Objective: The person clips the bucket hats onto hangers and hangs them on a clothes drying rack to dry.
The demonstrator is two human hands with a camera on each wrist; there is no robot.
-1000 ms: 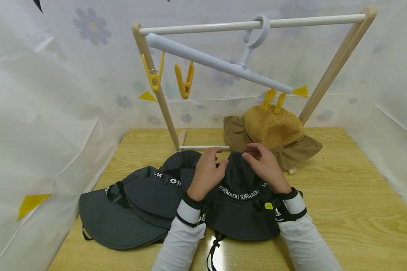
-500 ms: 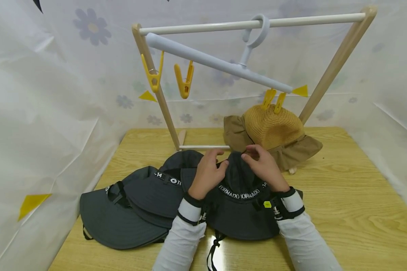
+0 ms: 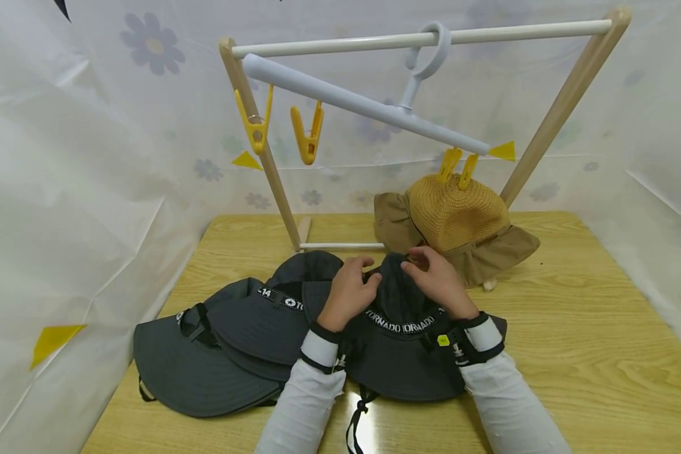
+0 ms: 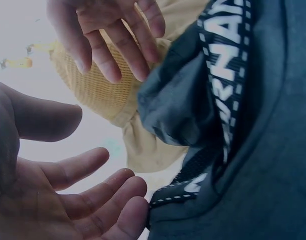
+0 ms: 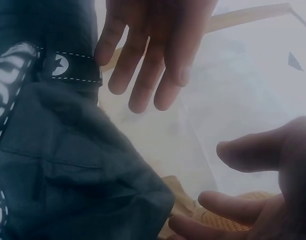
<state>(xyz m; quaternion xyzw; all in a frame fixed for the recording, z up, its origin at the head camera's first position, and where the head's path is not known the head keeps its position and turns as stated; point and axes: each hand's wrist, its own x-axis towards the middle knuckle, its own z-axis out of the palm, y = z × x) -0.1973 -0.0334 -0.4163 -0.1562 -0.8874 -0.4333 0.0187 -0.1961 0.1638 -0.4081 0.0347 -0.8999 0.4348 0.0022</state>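
Observation:
A dark bucket hat (image 3: 408, 366) with a white-lettered TORNADO band lies on the table, its crown toward the back. My left hand (image 3: 349, 293) hovers at the left of the crown, thumb apart from loosely bent fingers. At the crown's right is my right hand (image 3: 439, 284), its fingers also loosely bent. In the left wrist view, nothing lies between the thumb and fingers (image 4: 98, 195) of my left hand. The right wrist view shows my right thumb (image 5: 252, 150) apart from the fingers, beside the dark crown (image 5: 93, 165). Part of the left hat edge is hidden by my left hand.
More dark hats (image 3: 221, 353) overlap at the left. Behind, a wooden rack (image 3: 280, 195) carries a pale blue tilted hanger (image 3: 346, 101). Two yellow clips (image 3: 308, 135) hang at its left; others hold a tan woven hat (image 3: 459, 214). A black cord (image 3: 356, 416) trails toward the front.
My right hand has shifted slightly left and down beside the crown. The left hand has barely moved, and the hats stay in place.

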